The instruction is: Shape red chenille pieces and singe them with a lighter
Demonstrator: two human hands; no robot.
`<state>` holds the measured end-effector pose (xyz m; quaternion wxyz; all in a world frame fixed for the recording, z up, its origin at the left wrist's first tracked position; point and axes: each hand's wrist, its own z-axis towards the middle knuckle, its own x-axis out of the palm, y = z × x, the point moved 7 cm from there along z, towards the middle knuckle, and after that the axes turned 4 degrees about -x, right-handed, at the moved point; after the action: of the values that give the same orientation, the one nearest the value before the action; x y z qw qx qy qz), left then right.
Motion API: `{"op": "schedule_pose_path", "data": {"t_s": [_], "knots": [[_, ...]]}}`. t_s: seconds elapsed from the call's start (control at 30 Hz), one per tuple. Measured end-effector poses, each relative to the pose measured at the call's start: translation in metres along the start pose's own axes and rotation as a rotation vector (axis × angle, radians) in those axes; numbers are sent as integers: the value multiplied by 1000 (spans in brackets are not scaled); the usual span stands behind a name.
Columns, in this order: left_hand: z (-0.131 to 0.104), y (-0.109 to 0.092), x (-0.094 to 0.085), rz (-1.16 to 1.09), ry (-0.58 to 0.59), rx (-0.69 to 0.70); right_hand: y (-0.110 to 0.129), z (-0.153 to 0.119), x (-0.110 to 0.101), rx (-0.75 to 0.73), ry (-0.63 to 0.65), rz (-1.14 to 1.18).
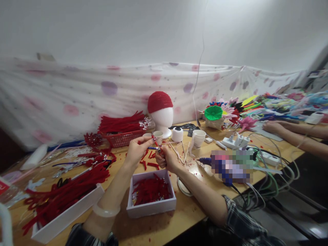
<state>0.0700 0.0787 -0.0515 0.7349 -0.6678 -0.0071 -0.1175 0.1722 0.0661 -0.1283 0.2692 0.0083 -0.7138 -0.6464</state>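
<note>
My left hand [138, 150] pinches a red chenille stem [154, 139] between thumb and fingertips. My right hand [167, 158] is closed, close beside the left, round a small tool [158, 149] with metal and blue parts showing; its kind is mostly hidden by the fingers. The stem's lower end meets the tool. Below both hands stands a white box [151, 210] holding short red chenille pieces [151, 189] and some shiny bits. More cut red pieces [153, 166] lie on the table just behind the box.
A red basket [125, 139] of long red stems and a foam head [162, 118] in a red cap stand behind. A long white box [69, 213] lies left. Right are cups [198, 138], a glue gun [205, 160], power strips [235, 141] with cables, and another person's hands [273, 128].
</note>
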Motion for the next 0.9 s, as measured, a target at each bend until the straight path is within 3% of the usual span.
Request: {"op": "schedule_pose_path", "data": {"t_s": [0.53, 0.73, 0.8, 0.9], "knots": [[1, 2, -1, -14, 18, -11, 3, -1, 1, 20, 34, 33], [1, 2, -3, -18, 42, -59, 13, 0, -11, -109, -61, 131], [-1, 0, -4, 62, 90, -109, 15, 0, -16, -130, -93, 171], [-8, 3, -1, 378, 311, -225, 17, 1, -22, -154, -117, 216]]}}
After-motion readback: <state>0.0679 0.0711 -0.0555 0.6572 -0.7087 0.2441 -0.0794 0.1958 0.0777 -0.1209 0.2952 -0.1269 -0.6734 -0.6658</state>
